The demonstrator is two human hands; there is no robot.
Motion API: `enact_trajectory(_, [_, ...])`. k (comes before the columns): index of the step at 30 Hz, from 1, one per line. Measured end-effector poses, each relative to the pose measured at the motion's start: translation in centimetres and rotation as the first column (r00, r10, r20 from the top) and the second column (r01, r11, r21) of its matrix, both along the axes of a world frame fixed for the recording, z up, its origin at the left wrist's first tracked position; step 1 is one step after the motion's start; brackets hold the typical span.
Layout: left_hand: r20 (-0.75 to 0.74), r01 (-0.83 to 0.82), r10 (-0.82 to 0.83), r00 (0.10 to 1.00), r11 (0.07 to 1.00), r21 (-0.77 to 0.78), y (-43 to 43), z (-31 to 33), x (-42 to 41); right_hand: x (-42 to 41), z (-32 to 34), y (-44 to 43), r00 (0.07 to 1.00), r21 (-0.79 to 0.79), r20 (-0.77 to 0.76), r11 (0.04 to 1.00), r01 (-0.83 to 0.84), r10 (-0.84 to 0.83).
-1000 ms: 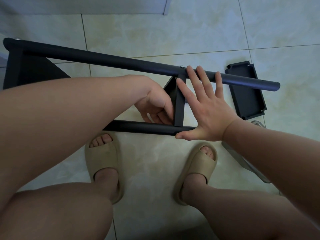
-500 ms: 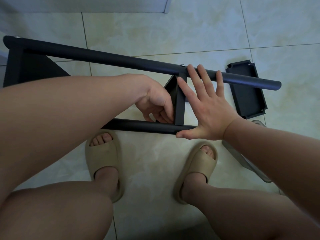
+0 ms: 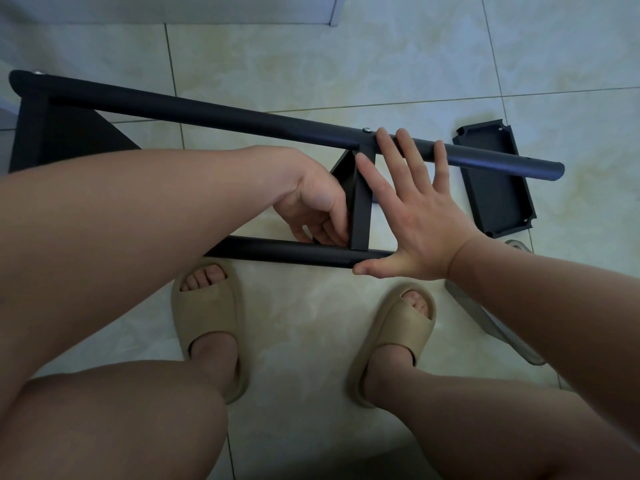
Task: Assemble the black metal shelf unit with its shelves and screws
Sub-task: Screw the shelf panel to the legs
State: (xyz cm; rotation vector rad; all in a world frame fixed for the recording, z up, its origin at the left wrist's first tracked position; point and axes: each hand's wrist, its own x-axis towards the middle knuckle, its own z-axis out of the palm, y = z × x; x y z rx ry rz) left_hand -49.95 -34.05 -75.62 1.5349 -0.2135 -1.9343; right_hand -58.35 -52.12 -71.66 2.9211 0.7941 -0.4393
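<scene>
The black shelf unit lies on its side across the tile floor. Its far pole [image 3: 207,110] and near pole [image 3: 277,252] are joined by an end shelf [image 3: 52,133] at the left and a middle shelf [image 3: 360,209]. A screw head [image 3: 366,130] shows on the far pole above the middle shelf. My left hand [image 3: 311,206] has its fingers curled at the corner where the middle shelf meets the near pole; the fingertips are hidden behind the shelf's edge. My right hand [image 3: 415,220] lies flat with spread fingers on the far pole and its thumb on the near pole.
A loose black shelf [image 3: 495,192] lies on the floor behind the far pole's right end. A clear plastic bag [image 3: 485,317] lies at the right by my forearm. My feet in beige slippers [image 3: 207,313] stand just under the near pole.
Both hands stay in place on the frame. The fingers of my left hand have shifted slightly at the joint.
</scene>
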Motion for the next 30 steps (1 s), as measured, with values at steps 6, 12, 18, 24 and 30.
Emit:
enact_trajectory(6, [-0.007, -0.029, 0.029, 1.000, 1.000, -0.011, 0.12, -0.05, -0.20, 0.00, -0.10, 0.00, 1.000, 0.004, -0.002, 1.000, -0.004, 0.004])
enact_trajectory(12, [-0.006, 0.065, -0.064, 0.998, 0.996, 0.069, 0.17, 0.30, -0.08, 0.01, -0.07, -0.03, 1.000, -0.003, 0.001, 1.000, -0.003, 0.003])
enact_trajectory(18, [0.013, 0.042, -0.043, 0.999, 0.996, 0.079, -0.30, 0.44, 0.17, -0.01, -0.07, -0.04, 1.000, 0.013, 0.005, 1.000, -0.004, 0.004])
enact_trajectory(24, [0.019, -0.001, -0.001, 1.000, 0.997, 0.074, -0.47, 0.25, 0.09, 0.02, -0.12, -0.04, 1.000, 0.012, 0.004, 1.000, -0.006, 0.006])
enact_trajectory(30, [0.030, -0.021, 0.020, 0.999, 0.998, 0.052, -0.43, 0.16, -0.09, 0.00, -0.04, -0.04, 1.000, 0.000, 0.008, 1.000, -0.004, 0.004])
